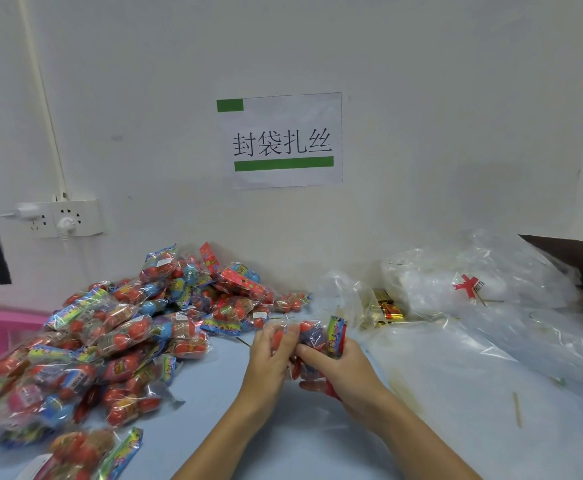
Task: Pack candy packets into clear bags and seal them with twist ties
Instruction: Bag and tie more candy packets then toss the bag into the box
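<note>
We noted both hands meeting over the middle of the desk (234, 403), which had a pale blue top. The left hand (271, 355) had its fingers curled round the left end of a clear bag (312, 341) filled with red candy packets; its fingertips pressed into the plastic at the top. The right hand (343, 368) gripped the same bag from the right and below, forefinger laid across the bag's front, thumb under it. A colourful packet edge stuck up from the bag just beside the right hand's knuckles. The bag was held off the desk, between the two hands. A thin tie (243, 341) poked out leftward just beside the left hand; we could not tell whether the fingers held it.

To the left lay a large pile (117, 334) of filled bags, red and blue candy showing through, reaching from the wall down to the near desk edge. To the right, well apart from the pile, sat a heap of empty clear bags (491, 306), and near it a gold bundle of ties (385, 310) inside plastic. A loose tie (517, 408) lay on the desk at right.

On the wall (421, 133) hung a paper sign (281, 140) with green bars, and at left a socket (61, 218) with a plug in it. A pink basket (3, 327) showed at the left edge.
</note>
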`<state>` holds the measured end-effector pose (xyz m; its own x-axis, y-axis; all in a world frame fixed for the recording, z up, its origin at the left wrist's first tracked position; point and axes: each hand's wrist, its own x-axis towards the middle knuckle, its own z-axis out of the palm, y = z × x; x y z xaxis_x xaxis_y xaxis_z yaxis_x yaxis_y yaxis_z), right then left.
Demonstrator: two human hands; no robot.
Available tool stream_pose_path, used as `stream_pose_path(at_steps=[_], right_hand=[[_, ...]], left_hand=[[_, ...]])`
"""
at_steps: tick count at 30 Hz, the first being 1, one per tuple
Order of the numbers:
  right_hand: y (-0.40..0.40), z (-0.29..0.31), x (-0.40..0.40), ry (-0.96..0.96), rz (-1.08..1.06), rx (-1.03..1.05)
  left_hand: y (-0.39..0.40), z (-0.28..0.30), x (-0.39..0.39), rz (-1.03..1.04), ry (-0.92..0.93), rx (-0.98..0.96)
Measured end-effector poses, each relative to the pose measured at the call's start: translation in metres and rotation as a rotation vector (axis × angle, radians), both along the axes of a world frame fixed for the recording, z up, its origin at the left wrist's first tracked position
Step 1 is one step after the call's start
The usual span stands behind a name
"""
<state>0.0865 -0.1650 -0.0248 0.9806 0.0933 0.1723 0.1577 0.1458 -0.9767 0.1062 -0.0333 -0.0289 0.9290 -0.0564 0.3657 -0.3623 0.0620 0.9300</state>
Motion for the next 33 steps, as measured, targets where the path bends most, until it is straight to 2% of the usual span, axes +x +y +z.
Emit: stream_pose_path(at_steps=[4, 7, 11, 16, 19, 23, 25, 28, 31, 33], right_hand=[[-0.009, 0.001, 0.009, 0.049, -0.208, 0.133], [-0.024, 0.001, 0.02, 0.027, -0.471, 0.274], [-0.037, -0.001, 0.027, -0.009, -0.651, 0.435], [-0.042, -0.003, 0.029, -0.007, -0.784, 0.492], [-0.046, -0.005, 0.029, -0.01, -0.835, 0.461], [-0.048, -0.005, 0.029, -0.012, -0.832, 0.442], [-0.046, -0.006, 0.029, -0.019, -0.825, 0.427], [-0.042, -0.007, 0.027, -0.035, -0.8, 0.392], [-0.037, -0.007, 0.025, -0.051, -0.765, 0.345], [-0.035, -0.008, 0.025, -0.061, -0.754, 0.325]], left_hand=[[0.002, 0.005, 0.004, 0.091, 0.027, 0.012], [0.001, 0.006, 0.019, 0.176, -0.007, 0.174], [-0.016, 0.007, 0.04, 0.092, 0.022, 0.434], [-0.044, 0.012, 0.062, 0.027, 0.15, 0.6], [-0.046, 0.009, 0.069, 0.127, 0.162, 0.502], [-0.024, 0.003, 0.053, 0.524, 0.003, 0.293], [-0.006, -0.001, 0.042, 0.638, -0.05, 0.232], [0.018, -0.009, 0.03, 0.693, -0.065, 0.162], [0.027, -0.008, 0.028, 0.71, 0.006, 0.04], [0.028, -0.007, 0.029, 0.692, 0.009, 0.067]])
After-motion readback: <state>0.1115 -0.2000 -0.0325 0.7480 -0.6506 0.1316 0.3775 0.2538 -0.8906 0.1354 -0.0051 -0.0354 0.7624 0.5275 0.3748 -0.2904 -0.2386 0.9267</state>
